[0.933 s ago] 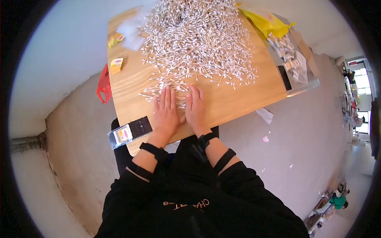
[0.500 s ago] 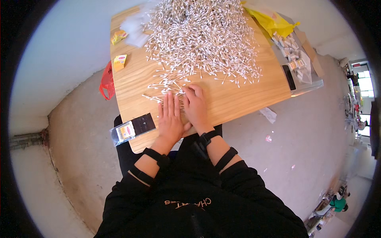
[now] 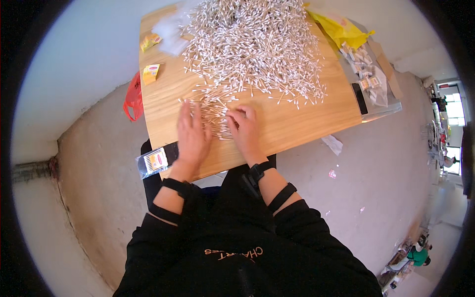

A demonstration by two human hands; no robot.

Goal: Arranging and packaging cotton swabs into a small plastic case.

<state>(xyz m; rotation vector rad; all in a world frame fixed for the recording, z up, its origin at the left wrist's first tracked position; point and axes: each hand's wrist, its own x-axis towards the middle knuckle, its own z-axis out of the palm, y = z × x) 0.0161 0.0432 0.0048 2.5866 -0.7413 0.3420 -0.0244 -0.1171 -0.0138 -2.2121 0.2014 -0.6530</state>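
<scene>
On the wooden table a big heap of cotton swabs (image 3: pixel 257 49) spreads from the far edge toward me. A smaller loose bunch of swabs (image 3: pixel 216 111) lies between my two hands. My left hand (image 3: pixel 193 138) is at the bunch's left side, fingers stretched out and slightly blurred by motion, holding nothing that I can see. At the right side of the bunch, my right hand (image 3: pixel 245 129) has its fingers bent and drawn together against the swab ends. Whatever may be between those fingertips is hidden.
A clear packet of swabs (image 3: pixel 156 161) on a dark piece lies at the table's near left corner. Yellow cards (image 3: pixel 151 73) and clear bags (image 3: pixel 170 37) lie at the left. To the right are a phone (image 3: pixel 359 99), small packs (image 3: pixel 363 64) and a yellow bag (image 3: pixel 341 29).
My left hand has moved left and slightly away from me, parting from the right hand and uncovering the swabs between them. The right hand has barely moved.
</scene>
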